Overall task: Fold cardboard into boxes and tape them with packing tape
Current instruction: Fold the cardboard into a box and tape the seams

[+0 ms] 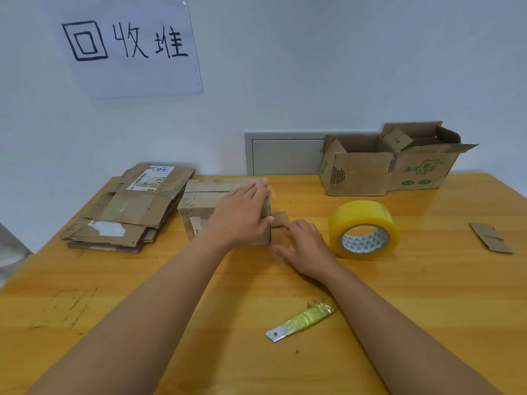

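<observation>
- I see the left hand [242, 215] lying flat on the small cardboard box [199, 206], fingers straight and pressing its top near the right edge; I judge this pins the box so it cannot slide while the end is worked.
- The right hand [305, 249] sits at the box's 3 o'clock, fingers relaxed and spread low over the table [427, 309], touching a brown flap [281, 219] that sticks out of the box end. A clear tape strip may be under the fingertips, but I cannot tell through the blur.
- The yellow tape roll [363, 229] stands on edge just to the right hand's 3 o'clock, near for the next strip.
- A blade [299, 323] with a yellow wrapped handle lies at 6 o'clock, between my forearms.
- Flattened cardboard stack [128, 212] waits at 9 o'clock; two open boxes [385, 166] sit at 1 o'clock by the wall.
- The wooden table is scuffed; a handwritten paper sign [128, 44] hangs on the pale wall.
</observation>
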Demonstrator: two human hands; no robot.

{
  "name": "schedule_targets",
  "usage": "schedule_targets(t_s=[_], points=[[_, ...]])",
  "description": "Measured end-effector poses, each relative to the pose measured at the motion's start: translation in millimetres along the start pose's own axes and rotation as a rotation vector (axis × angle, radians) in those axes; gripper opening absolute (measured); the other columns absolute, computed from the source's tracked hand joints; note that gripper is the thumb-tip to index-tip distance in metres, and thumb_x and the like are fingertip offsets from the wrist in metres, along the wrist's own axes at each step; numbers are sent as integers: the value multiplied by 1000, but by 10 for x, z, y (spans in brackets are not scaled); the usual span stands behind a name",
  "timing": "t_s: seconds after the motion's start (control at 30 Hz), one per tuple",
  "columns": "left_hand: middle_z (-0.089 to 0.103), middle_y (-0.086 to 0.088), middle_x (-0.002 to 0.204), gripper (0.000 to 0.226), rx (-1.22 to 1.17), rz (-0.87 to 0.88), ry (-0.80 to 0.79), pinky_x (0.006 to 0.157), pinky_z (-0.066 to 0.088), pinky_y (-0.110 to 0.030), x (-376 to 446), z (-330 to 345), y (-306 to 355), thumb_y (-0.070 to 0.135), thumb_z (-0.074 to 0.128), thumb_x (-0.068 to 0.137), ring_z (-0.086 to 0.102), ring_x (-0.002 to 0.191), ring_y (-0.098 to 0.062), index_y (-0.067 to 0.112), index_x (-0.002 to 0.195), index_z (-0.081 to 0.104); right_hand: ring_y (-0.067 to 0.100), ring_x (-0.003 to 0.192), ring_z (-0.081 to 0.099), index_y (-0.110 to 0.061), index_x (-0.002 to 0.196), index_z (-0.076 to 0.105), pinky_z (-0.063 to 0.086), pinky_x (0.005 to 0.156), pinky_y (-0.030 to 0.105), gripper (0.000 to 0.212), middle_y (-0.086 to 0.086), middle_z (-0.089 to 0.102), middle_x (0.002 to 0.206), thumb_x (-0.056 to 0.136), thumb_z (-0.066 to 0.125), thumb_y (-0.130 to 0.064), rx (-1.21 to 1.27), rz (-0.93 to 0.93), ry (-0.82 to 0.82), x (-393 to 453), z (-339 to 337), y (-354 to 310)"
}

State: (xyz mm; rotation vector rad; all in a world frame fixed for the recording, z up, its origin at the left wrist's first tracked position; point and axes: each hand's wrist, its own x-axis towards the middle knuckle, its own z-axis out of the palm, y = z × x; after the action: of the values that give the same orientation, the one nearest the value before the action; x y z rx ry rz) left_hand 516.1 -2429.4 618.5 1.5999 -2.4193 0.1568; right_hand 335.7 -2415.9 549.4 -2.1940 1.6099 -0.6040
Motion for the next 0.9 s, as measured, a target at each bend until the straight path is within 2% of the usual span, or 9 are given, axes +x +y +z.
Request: schedule_targets(t_s=[0.13,0.27,0.37,0.5,0.57,0.63,0.7,0.77,0.9], points=[[28,-3,158,57,-5,-33,28,116,24,-41,-37,-39,3,53,48,91,26,143,-25,27,142,42,10,132,40,-19,151,35,37,110,32,58,-3,43,144,98,56,-31,338,13,154,48,-100,-224],[37,-4,145,73,-9,-73,1,108,30,-39,-134,-67,-46,53,34,80,35,132,-25,30,149,35,13,138,34,-17,154,29,34,115,43,59,-1,32,153,97,47,-16,486,11,152,195,-181,-454],[36,-5,152,70,-84,-77,-18,113,27,-35,-179,-114,-108,40,48,89,33,138,-23,17,153,29,16,144,27,-18,156,23,28,119,43,63,-2,23,160,98,45,-19,484,44,113,236,-156,-533],[37,-3,152,62,-72,-29,-15,116,27,-35,-205,-124,-145,34,55,90,35,138,-20,15,147,38,10,150,9,-20,158,15,16,120,31,70,-10,5,166,97,47,-22,335,38,150,271,-172,-591],[38,-4,151,62,-54,-16,-1,115,28,-35,-203,-100,-155,36,55,90,36,137,-21,14,146,40,11,151,9,-19,159,14,15,122,33,69,-6,8,166,98,45,-23,317,41,93,282,-208,-635],[38,-4,151,62,-40,-6,19,114,28,-35,-201,-77,-158,38,55,91,37,136,-22,14,146,40,16,150,18,-20,159,10,23,121,38,69,-2,17,165,99,42,-25,327,81,10,266,-227,-692],[36,-4,153,63,-40,3,23,115,27,-36,-200,-65,-166,39,54,92,35,138,-22,14,147,38,22,134,42,-25,159,4,41,108,43,71,2,36,156,98,41,-28,365,133,-28,240,-209,-737],[34,-3,155,64,-50,5,9,117,25,-35,-206,-77,-175,38,54,92,33,140,-22,15,149,36,21,112,54,-30,159,0,50,96,44,72,4,53,137,99,39,-28,449,175,-16,225,-182,-786],[40,1,153,62,-348,-84,24,114,32,-36,-262,-196,-188,28,55,92,38,139,-18,18,151,36,16,103,50,-31,159,0,49,94,38,65,-2,48,125,103,33,-28,620,205,-6,237,-158,-818]])
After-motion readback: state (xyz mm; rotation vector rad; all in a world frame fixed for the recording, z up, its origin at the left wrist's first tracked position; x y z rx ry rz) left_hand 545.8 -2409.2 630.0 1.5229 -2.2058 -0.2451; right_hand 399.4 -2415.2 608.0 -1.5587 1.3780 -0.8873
